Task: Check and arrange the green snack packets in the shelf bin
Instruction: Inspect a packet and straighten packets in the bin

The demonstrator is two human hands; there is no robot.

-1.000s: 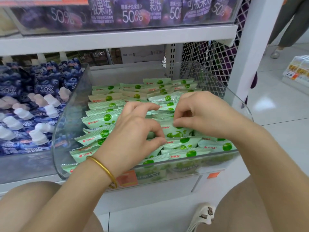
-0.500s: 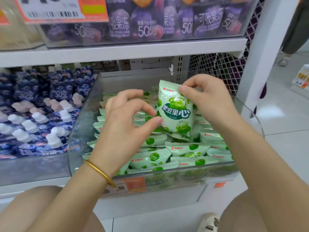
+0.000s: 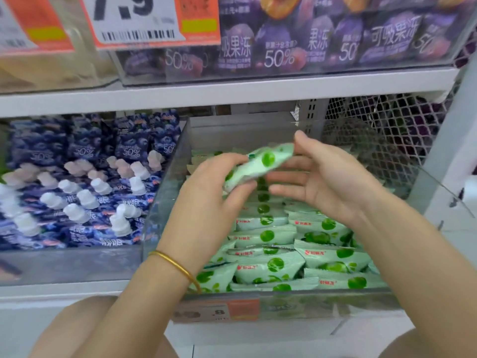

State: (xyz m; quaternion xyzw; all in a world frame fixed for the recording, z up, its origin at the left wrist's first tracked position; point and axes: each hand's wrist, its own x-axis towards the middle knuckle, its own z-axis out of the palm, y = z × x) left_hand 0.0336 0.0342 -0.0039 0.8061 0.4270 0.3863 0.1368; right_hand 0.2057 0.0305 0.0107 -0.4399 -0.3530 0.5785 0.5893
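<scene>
A clear plastic shelf bin [image 3: 165, 202] holds several rows of pale green snack packets [image 3: 268, 264] with green fruit printed on them. One green packet [image 3: 260, 164] is lifted above the rows and tilted, blurred by motion. My left hand [image 3: 206, 200], with a gold bangle on its wrist, grips the packet's lower end between thumb and fingers. My right hand [image 3: 322, 182] is beside the packet's upper end with its fingers spread; the thumb touches or nearly touches the top corner.
A neighbouring bin on the left holds blue jelly pouches [image 3: 85, 182] with white caps. The shelf above [image 3: 232, 91] carries purple pouches and price tags [image 3: 136, 19]. A wire mesh panel [image 3: 387, 130] closes the right side. White floor lies below.
A packet was picked out of the rows and held upright facing me. It has since tilted sideways into my left hand, and my right hand's fingers have opened off it.
</scene>
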